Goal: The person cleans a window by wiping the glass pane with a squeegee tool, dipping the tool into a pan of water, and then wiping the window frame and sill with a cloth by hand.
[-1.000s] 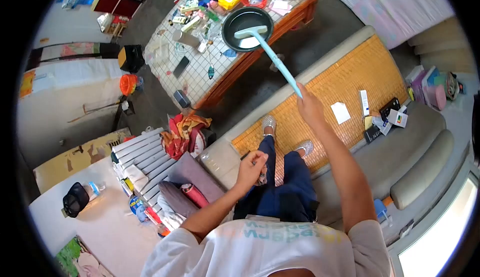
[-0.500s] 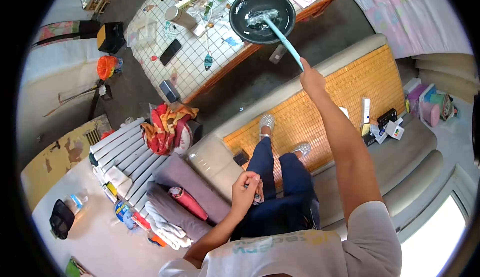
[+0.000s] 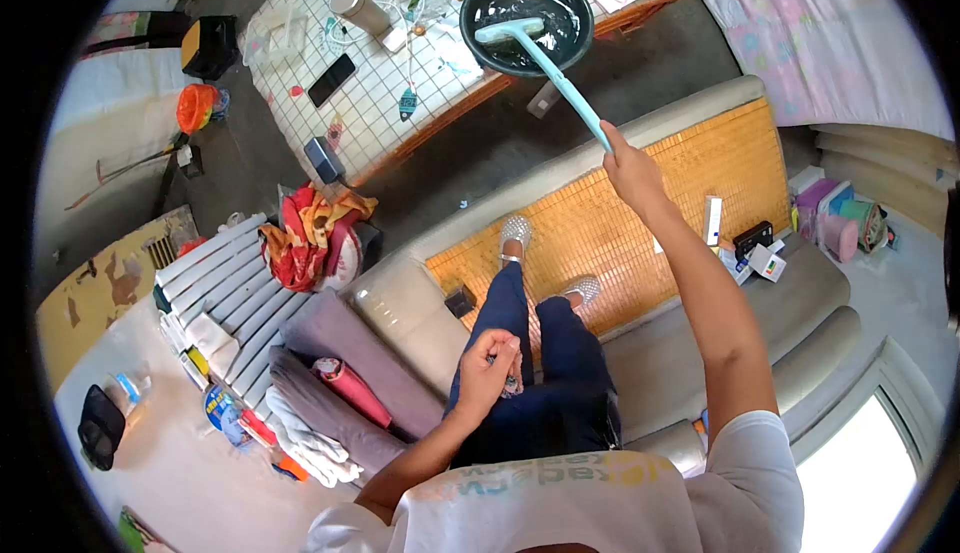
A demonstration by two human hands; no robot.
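My right hand [image 3: 632, 165] is closed around the end of a light-blue long-handled squeegee [image 3: 566, 88]. Its wide T-shaped head lies over the water inside a dark round basin [image 3: 470, 38], near the left inner wall. The basin stands at the edge of a tiled table [image 3: 372, 123]. Low in front of my body, my left hand [image 3: 487, 378] is closed on a small bunched cloth [image 3: 514, 375], greyish-brown and mostly hidden by the fingers.
A phone [image 3: 331, 80] and a steel tumbler [image 3: 358, 9] are on the cluttered table. My feet are on a sofa with a bamboo mat [image 3: 620, 218]; small boxes [image 3: 766, 261] lie at its right. A slatted rack [image 3: 225, 283] with fabrics stands left.
The squeegee head has turned and shifted left in the basin, rising out of the splashing water into plain sight. My left hand keeps its hold, and the whole view has shifted slightly.
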